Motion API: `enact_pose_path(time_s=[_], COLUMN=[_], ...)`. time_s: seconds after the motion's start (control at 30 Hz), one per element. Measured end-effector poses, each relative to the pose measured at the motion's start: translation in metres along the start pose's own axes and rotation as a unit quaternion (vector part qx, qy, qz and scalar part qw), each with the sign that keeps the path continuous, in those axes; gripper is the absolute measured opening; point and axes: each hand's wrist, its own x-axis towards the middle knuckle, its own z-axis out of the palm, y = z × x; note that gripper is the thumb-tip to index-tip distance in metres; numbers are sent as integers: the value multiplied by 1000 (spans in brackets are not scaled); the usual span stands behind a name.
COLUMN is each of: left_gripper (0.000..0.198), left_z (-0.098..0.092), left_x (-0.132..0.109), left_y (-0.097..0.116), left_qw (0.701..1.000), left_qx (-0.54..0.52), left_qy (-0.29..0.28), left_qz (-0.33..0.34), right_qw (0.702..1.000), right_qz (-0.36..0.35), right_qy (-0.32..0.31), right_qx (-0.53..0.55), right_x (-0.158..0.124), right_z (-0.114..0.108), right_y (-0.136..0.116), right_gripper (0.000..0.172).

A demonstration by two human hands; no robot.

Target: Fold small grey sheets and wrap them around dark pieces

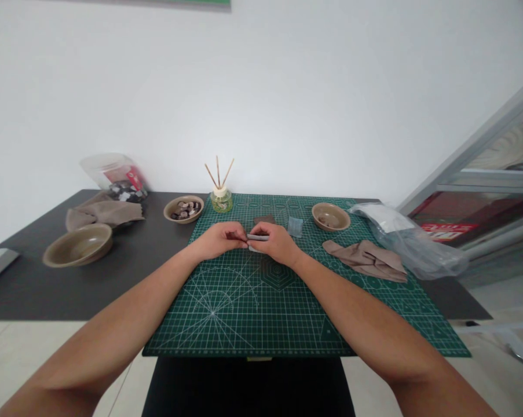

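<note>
Through my head camera I have both hands brought together above the middle of the green cutting mat (226, 336), and I take that mat as my reference. The left hand (221, 238) has thumb and fingertips pinching the left end of a thin, flat grey piece (258, 237); the right hand (278, 243) grips its other end between thumb and fingers. The fingers cover much of the piece, so I can't tell whether it is folded, layered or a small pouch.

I judge this to be partway through: the piece is in the fingers and not yet laid down, and I can pick out nothing that I would call finished. On the mat, just beyond the hands, lie a brown flat piece (264, 219), partly hidden, and a pale blue-grey square (295, 227), neither of them held.

At the mat's far right part a bowl with a few small brown bits (331, 227) sits untouched, with a crumpled brown cloth (365, 259) nearer me. Just off the mat's left edge, a bowl of dark and pale pieces (168, 213) has plenty of its contents left. A reed diffuser (221, 201) stands at the mat's far left corner. Well left of the mat is a tilted brown bowl (55, 255); by the right edge, a clear plastic bag (417, 246).
</note>
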Motion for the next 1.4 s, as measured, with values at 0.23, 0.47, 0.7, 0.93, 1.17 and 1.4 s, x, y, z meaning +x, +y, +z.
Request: enact_pose_path(time_s=[0.23,0.47,0.7,0.93,1.17,1.4], left_gripper=[12,11,12,14,23,20], left_z=[-1,0,-1,-1,0,-4], left_x=[-1,-1,-1,0,0,-1], left_y=[1,1,3,3,6,15], left_qw=[1000,1000,1000,1000,996,987], left_qx=[6,7,11,23,34,80], left_qy=[4,1,4,10,74,141], left_qz=[12,9,5,1,-27,-7], right_qw=[1000,1000,1000,1000,999,997], right_qz=[4,2,0,-5,-13,14], right_qy=[16,1,19,30,48,-8], right_qx=[8,-5,-6,0,9,71], right_x=[1,-1,0,-1,0,-1], right_z=[0,0,-2,-1,0,6], right_y=[0,-1,-3,-4,-2,8], right_gripper=[15,15,14,13,9,20])
